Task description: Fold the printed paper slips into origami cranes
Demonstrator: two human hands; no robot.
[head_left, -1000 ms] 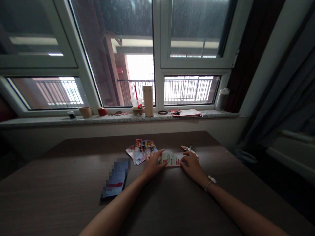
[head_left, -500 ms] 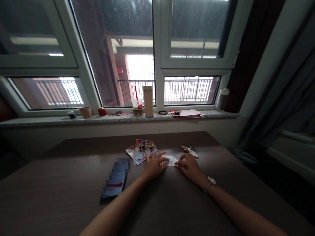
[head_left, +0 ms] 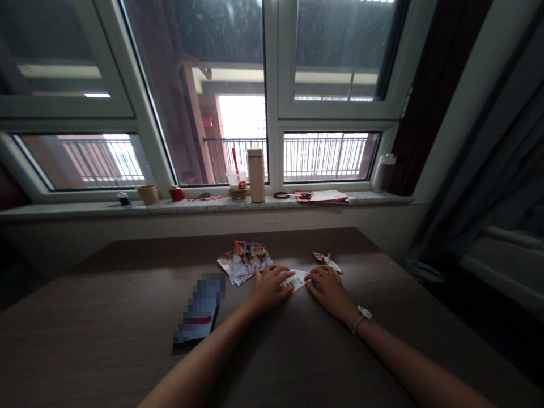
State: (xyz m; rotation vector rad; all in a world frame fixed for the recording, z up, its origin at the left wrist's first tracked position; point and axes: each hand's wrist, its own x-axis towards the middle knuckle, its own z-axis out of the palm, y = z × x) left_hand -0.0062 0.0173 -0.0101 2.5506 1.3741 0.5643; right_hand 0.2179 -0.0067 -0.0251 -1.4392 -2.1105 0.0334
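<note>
The window [head_left: 272, 62] is extending past the upper border of the view. The table [head_left: 106, 323] is occupying the lower area; its far edge is facing the wall, and its near edge is being cut off. The windowsill [head_left: 204, 207] is carrying a drink cup [head_left: 236, 178] with a red round emblem, too small to read. The phone-like device [head_left: 199, 310] is lying left of the table's middle; pixel blocks are masking its display.

Colour leaflets [head_left: 246, 265] are overlapping near the table's far edge; their yellow block of lettering is not resolving legibly. The left hand [head_left: 272, 288] is spreading its fingers over the left part of a printed paper [head_left: 295, 280]. The right hand [head_left: 328, 288] is touching the paper's right end. Whether either hand is pinching or merely pressing cannot be told. The paper is lying between both hands, partly hidden; its red labels and fine print are blurring. A folded paper piece [head_left: 329, 262] is resting toward the table's far right corner. A pale wristband [head_left: 360, 318] is encircling the right wrist.
</note>
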